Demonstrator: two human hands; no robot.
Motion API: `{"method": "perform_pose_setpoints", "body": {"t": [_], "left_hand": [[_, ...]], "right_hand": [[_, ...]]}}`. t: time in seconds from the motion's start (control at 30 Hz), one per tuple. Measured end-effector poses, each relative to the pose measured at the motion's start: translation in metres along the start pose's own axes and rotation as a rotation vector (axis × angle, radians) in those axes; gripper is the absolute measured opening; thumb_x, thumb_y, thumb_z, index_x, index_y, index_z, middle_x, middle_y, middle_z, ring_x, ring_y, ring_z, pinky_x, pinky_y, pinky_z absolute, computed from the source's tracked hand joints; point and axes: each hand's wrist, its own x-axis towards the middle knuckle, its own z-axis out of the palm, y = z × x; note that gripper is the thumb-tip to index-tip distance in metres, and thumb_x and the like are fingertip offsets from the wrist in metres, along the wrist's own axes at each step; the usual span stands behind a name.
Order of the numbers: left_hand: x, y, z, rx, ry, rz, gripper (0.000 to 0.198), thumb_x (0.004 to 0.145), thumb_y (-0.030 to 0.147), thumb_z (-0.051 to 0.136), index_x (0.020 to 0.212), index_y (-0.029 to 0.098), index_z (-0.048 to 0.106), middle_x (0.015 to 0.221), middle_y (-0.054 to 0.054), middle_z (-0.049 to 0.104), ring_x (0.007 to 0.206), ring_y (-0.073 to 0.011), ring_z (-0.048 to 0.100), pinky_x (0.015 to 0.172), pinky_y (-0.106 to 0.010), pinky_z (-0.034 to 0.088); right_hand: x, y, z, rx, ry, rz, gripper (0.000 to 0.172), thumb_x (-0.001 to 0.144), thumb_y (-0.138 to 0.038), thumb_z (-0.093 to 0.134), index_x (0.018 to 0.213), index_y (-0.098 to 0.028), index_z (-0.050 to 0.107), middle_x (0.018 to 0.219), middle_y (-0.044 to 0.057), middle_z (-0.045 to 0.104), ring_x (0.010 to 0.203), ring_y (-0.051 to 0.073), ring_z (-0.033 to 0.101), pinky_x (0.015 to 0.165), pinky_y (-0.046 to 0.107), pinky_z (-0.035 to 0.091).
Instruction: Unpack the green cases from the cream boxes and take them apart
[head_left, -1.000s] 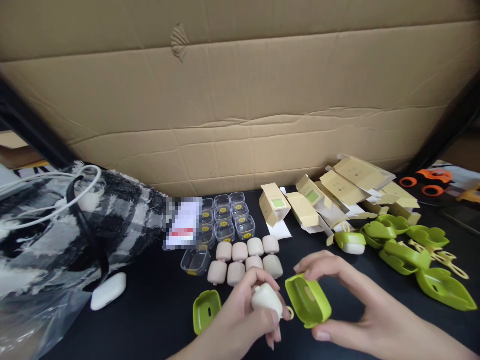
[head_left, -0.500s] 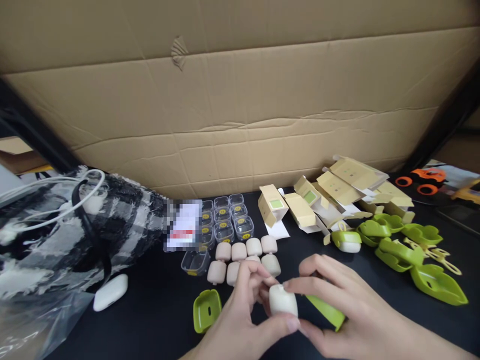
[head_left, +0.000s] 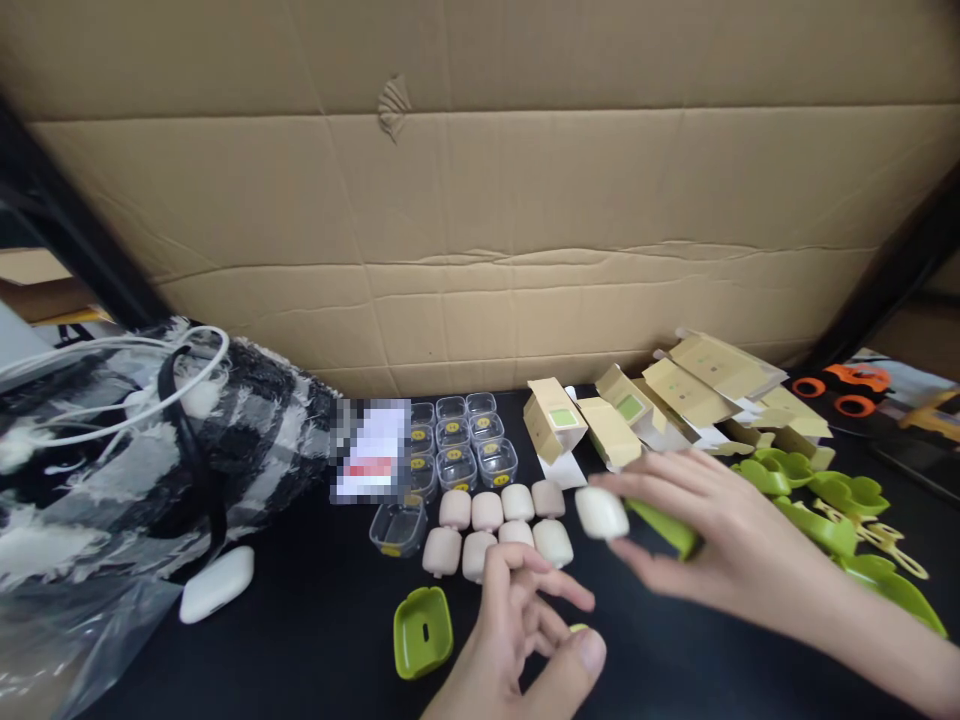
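Observation:
My right hand (head_left: 712, 520) pinches a small white rounded block (head_left: 602, 512) between thumb and fingers, just right of the rows of similar blocks. Behind its fingers, against the palm, shows a green piece (head_left: 664, 528); most of it is hidden. At bottom centre, my left hand (head_left: 532, 630) has loosely curled fingers, apart from the thumb. A tiny yellow-green bit (head_left: 578, 628) peeks out by the thumb, too small to make out. Pale pink and cream rounded blocks (head_left: 487, 511) stand in two rows beyond it. A green tray-like shell (head_left: 423, 632) lies left of this hand.
Clear plastic boxes (head_left: 456, 466) with yellow stickers stand at the back, one box (head_left: 398, 528) apart in front. Opened cardboard cartons (head_left: 555, 418) and green shells (head_left: 849, 492) lie right. A white mouse-shaped object (head_left: 217, 585) and shaggy checked fabric (head_left: 277, 420) are left.
My right hand has carried the white block up and away from my left hand, toward the end of the block rows. The left fingers have let go of it. The view has shifted slightly.

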Motion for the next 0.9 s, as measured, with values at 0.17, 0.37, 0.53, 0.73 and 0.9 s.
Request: {"method": "perform_pose_setpoints", "body": {"t": [0.17,0.37,0.53,0.73,0.9], "left_hand": [[-0.004,-0.003,-0.006,0.045,-0.122,0.006,0.034,0.082,0.040,0.062,0.097,0.023,0.037,0.091,-0.003,0.061,0.061,-0.0075,0.048,0.062,-0.026,0.036],[-0.001,0.000,-0.010,0.061,-0.157,-0.029,0.028,0.081,0.036,0.061,0.095,0.022,0.042,0.089,-0.004,0.064,0.059,-0.0079,0.047,0.062,-0.026,0.036],[-0.001,-0.001,-0.009,0.053,-0.160,-0.048,0.028,0.079,0.037,0.062,0.093,0.020,0.044,0.091,-0.006,0.064,0.060,-0.0076,0.045,0.063,-0.025,0.038],[-0.002,0.003,-0.005,0.124,-0.157,-0.071,0.021,0.080,0.028,0.059,0.093,0.019,0.045,0.093,-0.007,0.064,0.062,-0.0085,0.045,0.065,-0.025,0.039],[-0.002,0.006,-0.003,0.204,-0.146,-0.081,0.017,0.079,0.018,0.056,0.092,0.019,0.045,0.092,-0.007,0.064,0.063,-0.0089,0.045,0.064,-0.024,0.039]], "right_hand": [[0.009,0.028,0.021,-0.164,-0.158,0.057,0.022,0.078,-0.021,0.057,0.099,-0.019,0.064,0.083,0.005,0.066,0.077,0.021,0.065,0.072,0.035,0.047],[0.012,0.023,0.038,-0.195,-0.193,0.047,0.025,0.074,-0.017,0.058,0.099,-0.017,0.064,0.084,0.006,0.069,0.078,0.023,0.067,0.072,0.037,0.046],[0.011,0.021,0.039,-0.202,-0.210,0.063,0.024,0.077,-0.018,0.056,0.100,-0.016,0.065,0.087,0.007,0.068,0.079,0.023,0.067,0.074,0.039,0.046],[0.009,0.022,0.044,-0.193,-0.244,0.076,0.026,0.077,-0.017,0.056,0.102,-0.015,0.064,0.089,0.009,0.068,0.081,0.025,0.066,0.076,0.041,0.046],[0.009,0.025,0.048,-0.166,-0.242,0.098,0.032,0.080,-0.019,0.056,0.111,-0.013,0.059,0.097,0.012,0.066,0.087,0.027,0.065,0.079,0.045,0.048]]}}
